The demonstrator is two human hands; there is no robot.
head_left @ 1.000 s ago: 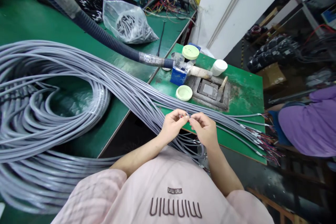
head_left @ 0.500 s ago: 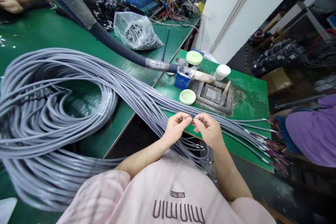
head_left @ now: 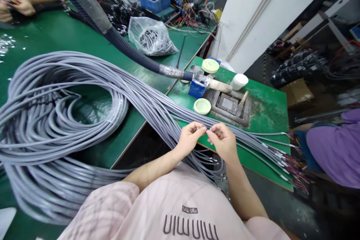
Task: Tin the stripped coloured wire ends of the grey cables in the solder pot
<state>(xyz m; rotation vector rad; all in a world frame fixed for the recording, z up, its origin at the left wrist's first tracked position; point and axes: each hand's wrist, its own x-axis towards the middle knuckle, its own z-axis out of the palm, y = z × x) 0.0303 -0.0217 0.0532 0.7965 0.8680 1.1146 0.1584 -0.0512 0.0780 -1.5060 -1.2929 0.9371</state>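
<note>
My left hand (head_left: 191,137) pinches the end of a cable, where thin wires show at the fingertips. Close beside it, my right hand (head_left: 223,139) is closed with thumb and finger on the fine wires of that same end. The wires are small and partly hidden by my fingers. Behind both hands runs a thick bundle of grey cables (head_left: 157,101), coiled on the left. Its stripped ends (head_left: 292,165) show red and dark wires at the right. More cable ends (head_left: 209,157) hang below my hands.
A solder pot (head_left: 230,103) is set in the green board (head_left: 267,108), with a suction hose (head_left: 135,50) above it. Around it stand a pale green lid (head_left: 202,106), a white jar (head_left: 239,81) and a blue box (head_left: 197,89). A co-worker's hands (head_left: 19,5) work at upper left; another person (head_left: 334,146) sits at right.
My hands stay together, with small finger movements at the wires; the red wire seen between them earlier is less visible. The co-worker's second hand has come into view. The view has shifted slightly.
</note>
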